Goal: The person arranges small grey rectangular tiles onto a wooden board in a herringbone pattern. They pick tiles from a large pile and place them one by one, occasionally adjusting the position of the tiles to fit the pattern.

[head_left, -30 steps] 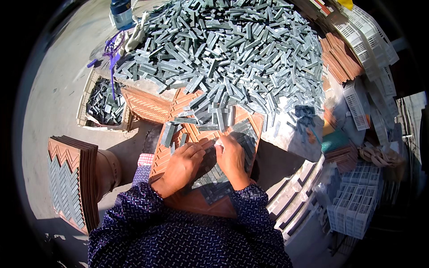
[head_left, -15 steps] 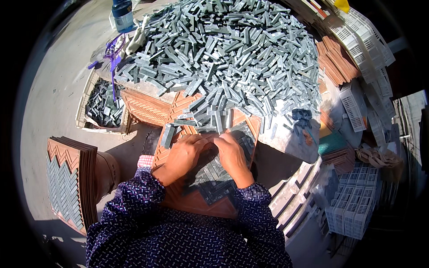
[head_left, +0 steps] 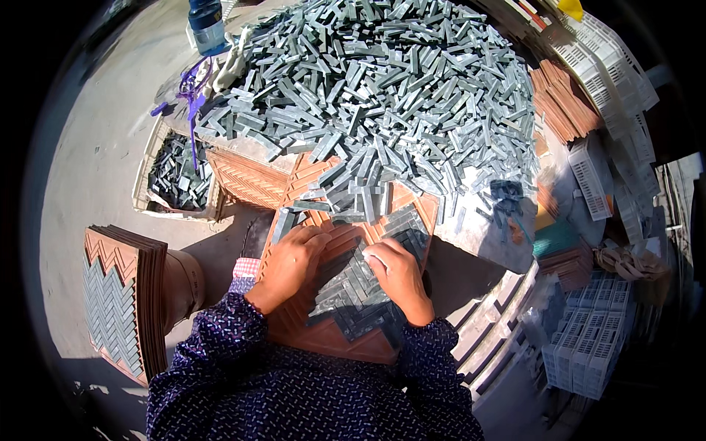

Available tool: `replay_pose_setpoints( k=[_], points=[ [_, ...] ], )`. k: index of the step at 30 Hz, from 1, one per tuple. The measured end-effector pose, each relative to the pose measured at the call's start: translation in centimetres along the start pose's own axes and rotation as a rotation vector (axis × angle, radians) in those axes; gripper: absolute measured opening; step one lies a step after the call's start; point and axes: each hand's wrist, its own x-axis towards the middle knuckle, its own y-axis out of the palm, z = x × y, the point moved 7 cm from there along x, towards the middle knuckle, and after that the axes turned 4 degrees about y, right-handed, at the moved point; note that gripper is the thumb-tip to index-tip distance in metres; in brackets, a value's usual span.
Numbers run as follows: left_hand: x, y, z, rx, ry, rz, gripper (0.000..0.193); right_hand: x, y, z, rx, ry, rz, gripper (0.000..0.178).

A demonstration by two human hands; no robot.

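In front of me lies an orange-brown tray (head_left: 305, 332) with herringbone grooves, its middle and right part filled with dark grey-green stone strips (head_left: 354, 294). Over the tray's left side is my left hand (head_left: 294, 266), its fingers bent and close together; what they hold, if anything, is hidden. My right hand (head_left: 399, 273) hovers at the filled part, with curled fingers and the thumb close to them; I cannot make out anything in it. Several loose strips (head_left: 360, 200) lie across the tray's far edge, below a big heap of the same strips (head_left: 412, 95).
More grooved trays (head_left: 250, 178) lie to the far left, beside a crate of dark pieces (head_left: 180, 176). A stack of trays (head_left: 125, 301), filled on top, stands at left. White plastic crates (head_left: 585, 338) and slats (head_left: 493, 331) are at right. A blue bottle (head_left: 207, 29) stands at the back.
My hands, close together over the tray before, have moved apart: the left toward the left, the right toward the right. More of the grooves and laid strips between them shows.
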Motion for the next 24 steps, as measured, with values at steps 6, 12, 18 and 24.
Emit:
replay_pose_setpoints(
  k=[6,12,18,24],
  points=[
    [4.1,1.0,-0.2,0.181,0.082,-0.110,0.029,-0.3,-1.3,0.4,0.060,0.049,-0.126,0.011],
    [5.7,1.9,2.3,0.166,-0.003,-0.117,0.024,2.4,-0.9,-1.1,-0.112,0.117,-0.294,0.029],
    [3.5,-0.9,1.6,0.096,-0.029,-0.206,0.019,4.9,0.6,-2.4,-0.140,0.130,-0.208,0.029],
    [-0.7,-1.9,0.9,-0.070,-0.082,-0.131,0.024,3.7,2.7,1.1,-0.112,-0.189,0.166,0.018]
  ],
)
